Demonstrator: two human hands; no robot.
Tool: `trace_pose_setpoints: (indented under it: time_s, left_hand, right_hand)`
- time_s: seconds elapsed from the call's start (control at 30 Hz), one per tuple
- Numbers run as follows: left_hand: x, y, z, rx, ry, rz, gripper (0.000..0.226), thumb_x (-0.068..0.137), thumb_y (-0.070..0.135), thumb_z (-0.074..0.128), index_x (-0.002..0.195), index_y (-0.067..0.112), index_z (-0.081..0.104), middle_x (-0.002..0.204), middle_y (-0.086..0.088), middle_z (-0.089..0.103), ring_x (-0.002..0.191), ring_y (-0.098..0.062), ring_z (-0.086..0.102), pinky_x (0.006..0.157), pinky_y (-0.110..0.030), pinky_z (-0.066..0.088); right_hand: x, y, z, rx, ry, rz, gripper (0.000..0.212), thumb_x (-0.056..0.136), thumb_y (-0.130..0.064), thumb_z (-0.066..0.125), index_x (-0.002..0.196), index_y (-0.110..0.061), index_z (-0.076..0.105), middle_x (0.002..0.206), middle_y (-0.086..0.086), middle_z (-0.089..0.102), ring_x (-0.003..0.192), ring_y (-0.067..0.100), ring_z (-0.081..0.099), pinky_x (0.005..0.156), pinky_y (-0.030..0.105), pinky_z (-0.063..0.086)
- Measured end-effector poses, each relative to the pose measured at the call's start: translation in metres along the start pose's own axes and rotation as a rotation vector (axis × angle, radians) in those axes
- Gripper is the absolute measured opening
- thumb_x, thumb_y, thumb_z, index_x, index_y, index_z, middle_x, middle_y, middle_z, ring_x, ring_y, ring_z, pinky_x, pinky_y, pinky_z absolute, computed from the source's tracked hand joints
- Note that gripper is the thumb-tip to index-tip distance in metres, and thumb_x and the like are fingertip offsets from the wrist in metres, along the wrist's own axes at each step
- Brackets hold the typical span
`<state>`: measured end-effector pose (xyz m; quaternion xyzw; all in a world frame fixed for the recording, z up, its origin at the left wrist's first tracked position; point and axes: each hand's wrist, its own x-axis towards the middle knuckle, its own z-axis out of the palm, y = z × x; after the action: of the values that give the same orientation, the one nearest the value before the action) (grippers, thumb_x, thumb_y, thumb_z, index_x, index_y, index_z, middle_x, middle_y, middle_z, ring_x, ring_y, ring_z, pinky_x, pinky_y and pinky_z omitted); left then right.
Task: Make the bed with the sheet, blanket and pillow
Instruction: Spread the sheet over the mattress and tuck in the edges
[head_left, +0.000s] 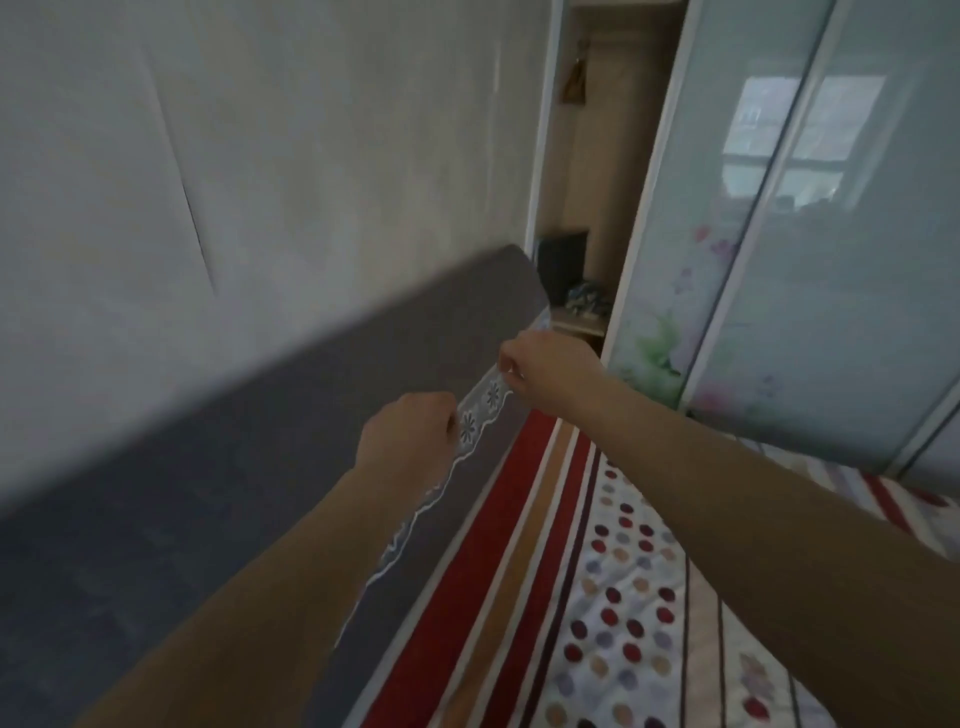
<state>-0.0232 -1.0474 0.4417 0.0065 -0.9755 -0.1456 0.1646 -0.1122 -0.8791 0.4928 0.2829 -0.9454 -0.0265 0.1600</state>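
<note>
both our forearms (727, 493) stretched out over the bed. the left grip (410, 431) and, just beyond it, the right grip (545, 369) each pinched the lace edge (480, 410), clamped tight on it. we held it taut along the grey backrest (311, 415), probably to set it straight. the patterned sheet (623, 597) lay spread below and right of both.

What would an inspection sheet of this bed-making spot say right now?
Surface: bed under a striped and dotted sheet.
Job's things: lace edging held up before the grey backrest; blanket and pillow not seen.
Clutter: nothing seen.
Hands: left hand and right hand both pinch the lace edging.
Cables: nothing seen.
Surroundings: pale wall; glass-door wardrobe, one bay open with dark things on a shelf.
</note>
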Motion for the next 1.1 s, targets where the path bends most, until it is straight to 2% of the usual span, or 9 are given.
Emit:
trace_pose_setpoints:
  time_s: [0.1, 0.17, 0.23, 0.33, 0.5, 0.57, 0.7, 0.83, 1.1]
  left_hand:
    - [-0.016, -0.035, 0.098, -0.033, -0.125, -0.007, 0.016, 0.097, 0.025, 0.046, 0.088, 0.02, 0.059, 0.088, 0.002, 0.061, 0.086, -0.025, 0.065, 0.07, -0.035, 0.051]
    - [-0.029, -0.06, 0.167, -0.07, -0.211, 0.003, 0.014, 0.096, 0.023, 0.045, 0.083, 0.022, 0.05, 0.086, 0.003, 0.054, 0.09, -0.025, 0.064, 0.074, -0.037, 0.053]
    - [-0.049, -0.083, 0.234, -0.082, -0.25, -0.009, 0.012, 0.098, 0.026, 0.046, 0.102, 0.021, 0.056, 0.102, 0.0, 0.057, 0.101, -0.023, 0.061, 0.082, -0.039, 0.053]
    - [-0.092, -0.107, 0.326, -0.048, -0.237, -0.079, 0.041, 0.1, 0.031, 0.046, 0.139, 0.021, 0.046, 0.138, 0.0, 0.049, 0.125, -0.02, 0.051, 0.101, -0.037, 0.045]
    - [-0.153, -0.144, 0.458, -0.004, -0.282, -0.143, 0.063, 0.098, 0.033, 0.041, 0.155, 0.007, 0.027, 0.161, -0.014, 0.028, 0.148, -0.028, 0.028, 0.119, -0.043, 0.031]
    - [-0.168, -0.152, 0.49, 0.003, -0.3, -0.167, 0.066, 0.1, 0.036, 0.038, 0.156, 0.006, 0.022, 0.163, -0.016, 0.022, 0.15, -0.028, 0.023, 0.121, -0.043, 0.027]
    - [-0.2, -0.158, 0.554, -0.005, -0.353, -0.227, 0.068, 0.102, 0.043, 0.03, 0.158, 0.009, 0.013, 0.166, -0.015, 0.011, 0.153, -0.027, 0.013, 0.124, -0.043, 0.018]
    - [-0.218, -0.166, 0.604, 0.004, -0.407, -0.249, 0.067, 0.102, 0.049, 0.025, 0.158, 0.014, 0.017, 0.165, -0.014, 0.014, 0.153, -0.029, 0.013, 0.121, -0.049, 0.023]
    - [-0.226, -0.179, 0.636, 0.112, -0.43, -0.272, 0.072, 0.1, 0.064, 0.004, 0.159, 0.023, 0.013, 0.166, -0.011, 0.011, 0.154, -0.028, 0.005, 0.12, -0.059, 0.007]
  right_hand:
    - [0.004, -0.006, 0.102, 0.012, -0.107, -0.018, 0.012, 0.098, -0.024, 0.05, 0.09, -0.023, 0.059, 0.095, 0.0, 0.061, 0.088, 0.023, 0.064, 0.076, 0.044, 0.057]
    - [0.0, -0.014, 0.173, 0.019, -0.191, -0.026, 0.016, 0.098, -0.026, 0.049, 0.097, -0.02, 0.063, 0.099, 0.003, 0.063, 0.091, 0.026, 0.064, 0.075, 0.043, 0.057]
    - [-0.009, -0.023, 0.247, 0.061, -0.255, -0.042, 0.023, 0.098, -0.032, 0.049, 0.11, -0.02, 0.064, 0.107, 0.003, 0.062, 0.099, 0.027, 0.064, 0.077, 0.044, 0.057]
    - [-0.033, -0.045, 0.356, 0.127, -0.348, -0.033, 0.036, 0.099, -0.036, 0.047, 0.13, -0.022, 0.057, 0.122, 0.003, 0.059, 0.114, 0.027, 0.059, 0.084, 0.047, 0.056]
    - [-0.085, -0.076, 0.505, 0.213, -0.391, -0.009, 0.059, 0.103, -0.037, 0.045, 0.155, -0.014, 0.03, 0.155, 0.009, 0.038, 0.143, 0.028, 0.037, 0.111, 0.047, 0.041]
    - [-0.102, -0.081, 0.544, 0.223, -0.438, 0.018, 0.067, 0.104, -0.043, 0.041, 0.159, -0.013, 0.016, 0.166, 0.008, 0.018, 0.153, 0.026, 0.018, 0.122, 0.046, 0.027]
    - [-0.135, -0.088, 0.624, 0.195, -0.514, 0.016, 0.072, 0.105, -0.053, 0.024, 0.16, -0.016, -0.002, 0.169, 0.004, -0.004, 0.155, 0.022, -0.003, 0.126, 0.046, 0.011]
    - [-0.157, -0.096, 0.681, 0.176, -0.547, 0.048, 0.074, 0.102, -0.06, 0.012, 0.159, -0.018, -0.01, 0.168, 0.003, -0.011, 0.154, 0.022, -0.012, 0.126, 0.046, 0.003]
    - [-0.171, -0.111, 0.728, 0.214, -0.531, 0.171, 0.078, 0.1, -0.064, 0.008, 0.159, -0.017, -0.014, 0.167, 0.003, -0.017, 0.153, 0.02, -0.019, 0.125, 0.049, -0.003]
